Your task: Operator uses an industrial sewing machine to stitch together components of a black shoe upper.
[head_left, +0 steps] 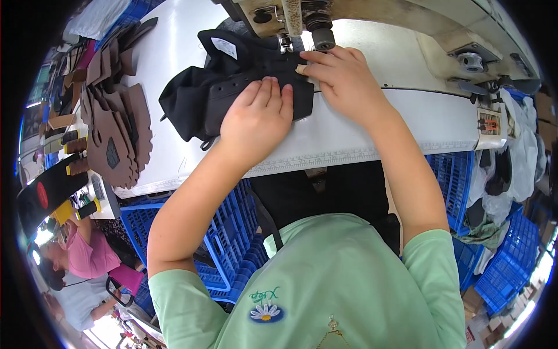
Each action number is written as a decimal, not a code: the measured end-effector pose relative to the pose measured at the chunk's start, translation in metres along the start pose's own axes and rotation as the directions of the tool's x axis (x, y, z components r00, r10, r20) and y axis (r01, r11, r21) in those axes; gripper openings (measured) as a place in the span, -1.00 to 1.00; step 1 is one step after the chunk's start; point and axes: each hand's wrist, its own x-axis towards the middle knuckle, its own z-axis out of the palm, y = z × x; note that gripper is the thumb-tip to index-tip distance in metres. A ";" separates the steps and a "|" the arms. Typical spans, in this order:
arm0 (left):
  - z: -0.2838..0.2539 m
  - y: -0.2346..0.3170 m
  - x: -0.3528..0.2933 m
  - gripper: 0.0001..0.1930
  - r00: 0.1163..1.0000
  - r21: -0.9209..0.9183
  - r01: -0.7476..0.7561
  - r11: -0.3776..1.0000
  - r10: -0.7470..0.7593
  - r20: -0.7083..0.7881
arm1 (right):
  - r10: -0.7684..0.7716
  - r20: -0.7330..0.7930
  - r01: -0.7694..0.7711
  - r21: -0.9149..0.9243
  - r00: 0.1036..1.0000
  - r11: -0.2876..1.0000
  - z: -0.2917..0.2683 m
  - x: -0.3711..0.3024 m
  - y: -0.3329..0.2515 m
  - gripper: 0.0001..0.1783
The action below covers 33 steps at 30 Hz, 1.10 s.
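Observation:
A black shoe upper (pixel 224 96), with small punched holes and a white label (pixel 224 47) on its tongue part, lies on the white sewing table. Its far right end reaches under the metal presser foot (pixel 285 44) of a sewing machine. On top of the upper my left hand (pixel 258 113) presses down, fingers held together and thumb hidden. Beside the presser foot, my right hand (pixel 343 78) has its fingers stretched out, their tips at the upper's right edge. One right finger wears a beige wrap (pixel 300 69).
Stacked brown shoe pieces (pixel 113 128) lie at the table's left, near thread spools (pixel 75 145). The machine arm (pixel 407 20) spans the far right. Blue crates (pixel 224 256) stand below the table, others (pixel 508 262) at right. Another person (pixel 87 256) sits at lower left.

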 end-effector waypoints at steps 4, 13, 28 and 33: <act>0.001 0.004 0.002 -0.62 1.000 0.007 0.006 1.000 -0.006 0.000 | 0.013 -0.008 -0.013 -0.017 1.000 1.000 -0.005 0.001 -0.002 -0.70; 0.006 0.004 0.005 -0.64 1.000 0.021 0.001 1.000 0.000 -0.031 | 0.002 -0.017 -0.003 -0.024 1.000 1.000 -0.003 0.003 0.001 -0.71; 0.008 -0.011 0.015 -0.64 0.989 -0.007 -0.015 1.000 0.016 0.150 | -0.025 -0.045 0.022 -0.064 0.999 0.998 0.004 0.017 0.011 -0.69; 0.012 -0.016 0.019 -0.64 0.985 -0.034 -0.016 0.999 0.022 0.169 | -0.056 -0.111 0.053 -0.036 0.992 0.998 0.006 0.021 0.016 -0.71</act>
